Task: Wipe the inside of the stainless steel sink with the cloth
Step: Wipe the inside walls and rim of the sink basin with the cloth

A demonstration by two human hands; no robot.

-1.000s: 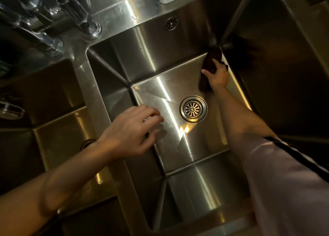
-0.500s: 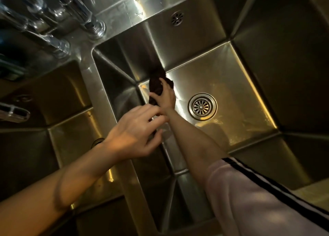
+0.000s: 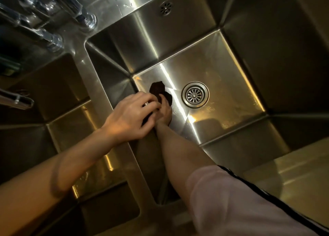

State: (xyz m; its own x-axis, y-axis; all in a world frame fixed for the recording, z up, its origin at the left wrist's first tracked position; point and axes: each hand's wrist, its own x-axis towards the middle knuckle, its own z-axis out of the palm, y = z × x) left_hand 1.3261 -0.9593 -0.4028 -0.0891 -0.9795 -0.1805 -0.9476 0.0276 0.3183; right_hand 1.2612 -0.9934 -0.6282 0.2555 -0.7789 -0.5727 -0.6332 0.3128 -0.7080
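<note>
Stainless steel forms the deep square sink (image 3: 222, 61), and a round perforated drain (image 3: 195, 94) is set in its floor. A dark crumpled cloth (image 3: 157, 89) is pressed on the floor near the left wall, just beside the drain. It is gripped by the right hand (image 3: 164, 111), whose fingers are curled round it. The left hand (image 3: 130, 118) is held above the divider between the 2 basins, with fingers loosely bent and nothing held.

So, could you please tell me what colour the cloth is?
Dark brown, nearly black; the cloth shows best in the head view.
</note>
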